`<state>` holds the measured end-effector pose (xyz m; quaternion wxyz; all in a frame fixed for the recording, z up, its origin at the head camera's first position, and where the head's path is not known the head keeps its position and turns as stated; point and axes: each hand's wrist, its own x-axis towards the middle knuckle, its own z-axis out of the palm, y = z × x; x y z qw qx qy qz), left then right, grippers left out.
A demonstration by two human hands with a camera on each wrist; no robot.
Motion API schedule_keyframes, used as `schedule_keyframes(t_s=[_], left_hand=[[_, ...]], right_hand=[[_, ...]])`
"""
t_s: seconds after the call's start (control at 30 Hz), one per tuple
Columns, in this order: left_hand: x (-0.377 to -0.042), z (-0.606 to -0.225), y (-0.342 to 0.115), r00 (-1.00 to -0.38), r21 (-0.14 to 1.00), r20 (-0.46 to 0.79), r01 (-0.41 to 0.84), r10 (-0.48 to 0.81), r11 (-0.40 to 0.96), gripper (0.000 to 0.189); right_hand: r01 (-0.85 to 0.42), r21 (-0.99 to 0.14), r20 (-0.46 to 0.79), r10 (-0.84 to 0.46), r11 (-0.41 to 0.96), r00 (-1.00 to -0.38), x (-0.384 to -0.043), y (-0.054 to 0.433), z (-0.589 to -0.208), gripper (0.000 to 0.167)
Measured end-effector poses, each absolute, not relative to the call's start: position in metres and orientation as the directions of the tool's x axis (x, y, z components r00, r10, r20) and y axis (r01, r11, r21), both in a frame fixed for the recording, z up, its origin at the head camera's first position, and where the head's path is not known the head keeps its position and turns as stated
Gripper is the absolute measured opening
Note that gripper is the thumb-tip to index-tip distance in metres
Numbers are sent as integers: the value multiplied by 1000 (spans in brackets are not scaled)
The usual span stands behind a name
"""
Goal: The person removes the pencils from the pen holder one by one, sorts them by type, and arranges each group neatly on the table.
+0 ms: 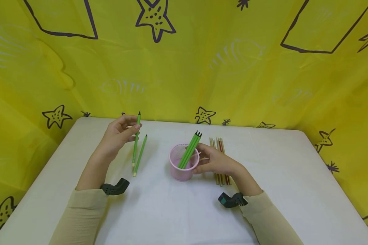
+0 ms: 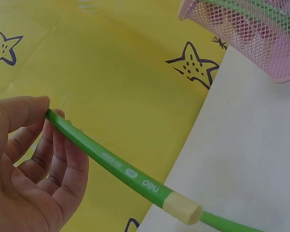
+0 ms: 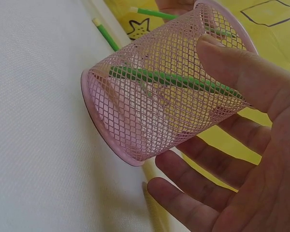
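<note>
My left hand (image 1: 118, 134) pinches a green pencil (image 1: 135, 146) between thumb and fingers, its dark point up and its cream end down. In the left wrist view the green pencil (image 2: 130, 173) shows white lettering. Beside it on the table lies another green pencil (image 1: 140, 156). My right hand (image 1: 216, 161) grips a pink mesh pencil cup (image 1: 181, 174) from its right side, thumb near the rim and fingers spread around the wall. Green pencils (image 1: 190, 151) lean inside the cup, points up. Through the mesh (image 3: 150, 106) a green pencil shows in the right wrist view.
Several gold-coloured pencils (image 1: 220, 180), one with a reddish side, lie right of the cup, partly behind my right hand. Everything rests on a white table (image 1: 159, 211). A yellow cloth (image 1: 184, 68) with starfish drawings hangs behind and at the sides. Both wrists wear dark camera mounts.
</note>
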<state>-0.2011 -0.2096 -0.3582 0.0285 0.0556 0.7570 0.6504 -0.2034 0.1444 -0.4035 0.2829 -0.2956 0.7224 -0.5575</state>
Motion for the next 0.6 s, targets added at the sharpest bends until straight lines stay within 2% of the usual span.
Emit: schedule_keyframes(t_s=[0.2,0.6], left_hand=[[-203,-361,-214,-993,973,12,39,119,228,41],[-207,-369,-227,-993,947,-51,-14,110,320,44]], right_hand=[[-120,-972,-73,-745,202,-663,-203,145,-405,76],[-108,-972,-86,-740,210,-668,-203,145,-404,78]])
